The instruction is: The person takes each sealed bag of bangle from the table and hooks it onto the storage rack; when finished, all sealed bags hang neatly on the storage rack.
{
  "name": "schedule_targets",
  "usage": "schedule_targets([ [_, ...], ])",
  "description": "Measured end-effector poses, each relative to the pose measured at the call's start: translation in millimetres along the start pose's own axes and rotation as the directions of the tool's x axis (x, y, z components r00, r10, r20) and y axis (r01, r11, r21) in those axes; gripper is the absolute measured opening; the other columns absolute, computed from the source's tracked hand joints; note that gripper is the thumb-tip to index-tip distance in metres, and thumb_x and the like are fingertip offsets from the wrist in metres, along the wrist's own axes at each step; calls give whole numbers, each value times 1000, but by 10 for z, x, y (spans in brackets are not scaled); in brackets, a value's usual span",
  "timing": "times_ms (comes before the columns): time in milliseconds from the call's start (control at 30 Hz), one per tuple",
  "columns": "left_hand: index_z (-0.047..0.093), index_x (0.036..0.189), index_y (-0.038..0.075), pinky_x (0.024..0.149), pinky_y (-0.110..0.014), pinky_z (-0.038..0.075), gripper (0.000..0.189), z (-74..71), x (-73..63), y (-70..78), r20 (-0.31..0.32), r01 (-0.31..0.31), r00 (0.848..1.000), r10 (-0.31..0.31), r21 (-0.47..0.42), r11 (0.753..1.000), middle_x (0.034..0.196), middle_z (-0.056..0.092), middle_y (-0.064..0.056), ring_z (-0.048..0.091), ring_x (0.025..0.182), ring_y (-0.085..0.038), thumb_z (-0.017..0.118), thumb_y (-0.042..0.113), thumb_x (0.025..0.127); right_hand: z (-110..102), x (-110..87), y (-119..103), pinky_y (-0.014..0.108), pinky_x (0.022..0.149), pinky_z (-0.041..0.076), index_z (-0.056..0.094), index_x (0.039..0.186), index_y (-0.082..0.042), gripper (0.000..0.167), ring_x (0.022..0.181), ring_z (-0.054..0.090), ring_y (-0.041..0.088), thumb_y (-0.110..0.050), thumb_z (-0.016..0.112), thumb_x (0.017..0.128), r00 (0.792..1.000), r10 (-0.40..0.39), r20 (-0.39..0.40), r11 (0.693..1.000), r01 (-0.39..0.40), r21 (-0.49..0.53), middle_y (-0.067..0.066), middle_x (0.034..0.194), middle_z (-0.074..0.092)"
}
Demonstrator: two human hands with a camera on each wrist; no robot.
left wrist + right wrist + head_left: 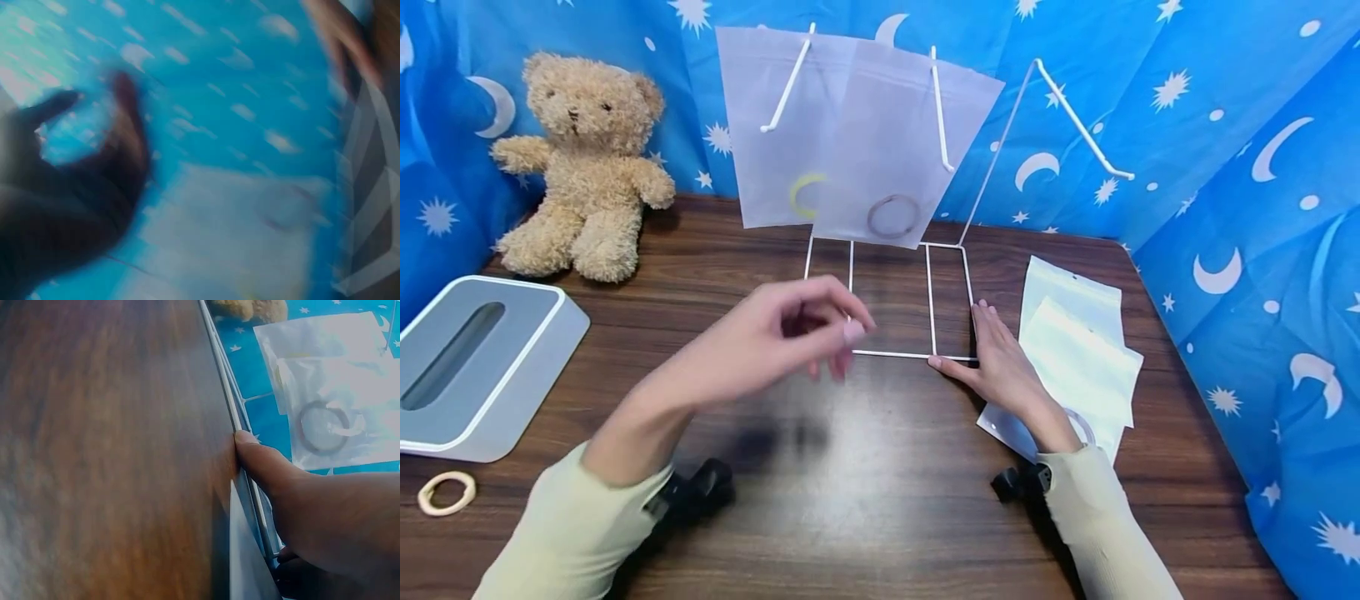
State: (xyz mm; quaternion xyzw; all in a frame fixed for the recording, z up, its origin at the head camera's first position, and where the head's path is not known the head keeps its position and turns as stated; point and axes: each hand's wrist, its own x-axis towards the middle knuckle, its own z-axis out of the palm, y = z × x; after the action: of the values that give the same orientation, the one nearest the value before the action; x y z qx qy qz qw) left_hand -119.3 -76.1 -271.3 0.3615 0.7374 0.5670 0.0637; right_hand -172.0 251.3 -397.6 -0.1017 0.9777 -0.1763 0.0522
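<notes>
A white wire rack point(929, 300) stands on the table, its hooks jutting forward. Two translucent zip bags hang from it, overlapping: the rear bag point(767, 167) shows a yellow ring point(796, 197), the front bag point(880, 142) a dark thin ring point(893, 217). My left hand point(775, 337) hovers before the rack's base, fingers loosely bent, nothing between thumb and fingertips; it is blurred in the left wrist view. My right hand point(1003, 367) rests at the base's front right corner, thumb point(269, 464) against the front wire and fingers straight along the side wire.
Several white zip bags point(1078, 358) lie overlapping right of the rack, partly under my right wrist. A teddy bear point(587, 167) sits at the back left. Nearer on the left are a grey tissue box point(542, 367) and a cream ring point(426, 498). A blue starry curtain point(1225, 208) surrounds the table.
</notes>
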Motion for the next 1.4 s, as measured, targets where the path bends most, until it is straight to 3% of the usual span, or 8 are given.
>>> schedule_targets([
  [100, 62, 121, 8, 84, -41, 50, 31, -90, 156, -559, -188, 283, 955, -230, 345, 895, 108, 67, -9, 62, 100, -24, 65, 25, 95, 1, -3, 5, 51, 116, 13, 10, 155, 4, 114, 148, 7, 33, -68, 62, 83, 1000, 5, 13, 1000, -5, 8, 22, 160, 10],
  [200, 46, 139, -1, 105, -51, 35, 60, -143, 188, -992, -259, 411, 911, -321, 500, 763, 137, 50, -19, 44, 129, -33, 67, 31, 92, -38, -9, 13, 51, 116, 14, 11, 155, 2, 112, 147, 9, 34, -68, 62, 83, 1000, 11, -6, 1000, -11, 26, 22, 160, 12],
  [267, 33, 148, -3, 111, -57, 23, 78, -164, 182, -1149, -244, 451, 892, -380, 527, 721, 151, 34, -23, 27, 141, -37, 68, 37, 91, -129, -25, 27, 53, 116, 15, 12, 155, 2, 110, 147, 11, 37, -65, 63, 85, 999, 22, -36, 999, -20, 45, 23, 159, 13],
  [433, 17, 154, -3, 115, -56, 11, 99, -189, 174, -1295, -166, 459, 882, -441, 515, 724, 160, 15, -22, 7, 147, -35, 69, 50, 88, -542, -127, 196, 60, 111, 19, 8, 154, 6, 109, 141, 18, 49, -59, 64, 87, 992, 118, -47, 992, -116, 51, 33, 154, 17],
  [667, 19, 154, -3, 117, -50, 7, 101, -177, 154, -1402, -109, 426, 893, -437, 519, 741, 161, 12, -20, 4, 147, -34, 72, 50, 85, -961, -394, 658, 74, 99, 25, 4, 151, 12, 121, 129, 24, 60, -61, 70, 81, 937, 303, 171, 953, -300, -47, 42, 146, 19],
  [1000, 22, 153, -3, 118, -48, 3, 102, -152, 80, -1518, -110, 405, 905, -412, 522, 751, 161, 15, -17, 6, 148, -32, 76, 47, 82, -1046, -571, 1026, 73, 86, 40, 15, 147, 13, 116, 110, 41, 57, -52, 79, 76, 936, 287, 206, 956, -292, -2, 40, 128, 37],
  [1200, 19, 154, -3, 118, -47, 3, 104, -155, 66, -1533, -106, 399, 908, -406, 517, 757, 161, 14, -17, 5, 148, -30, 75, 48, 83, -1115, -606, 1009, 75, 84, 39, -6, 145, 19, 128, 116, 32, 66, -60, 71, 79, 845, 476, 244, 876, -479, -50, 48, 132, 24],
  [1400, 18, 154, -3, 118, -46, 2, 104, -161, 64, -1542, -96, 387, 912, -398, 521, 761, 161, 14, -17, 4, 148, -30, 75, 48, 84, -1114, -600, 995, 66, 78, 48, 0, 140, 22, 129, 109, 41, 61, -64, 70, 76, 771, 582, 257, 808, -584, -80, 45, 120, 33],
])
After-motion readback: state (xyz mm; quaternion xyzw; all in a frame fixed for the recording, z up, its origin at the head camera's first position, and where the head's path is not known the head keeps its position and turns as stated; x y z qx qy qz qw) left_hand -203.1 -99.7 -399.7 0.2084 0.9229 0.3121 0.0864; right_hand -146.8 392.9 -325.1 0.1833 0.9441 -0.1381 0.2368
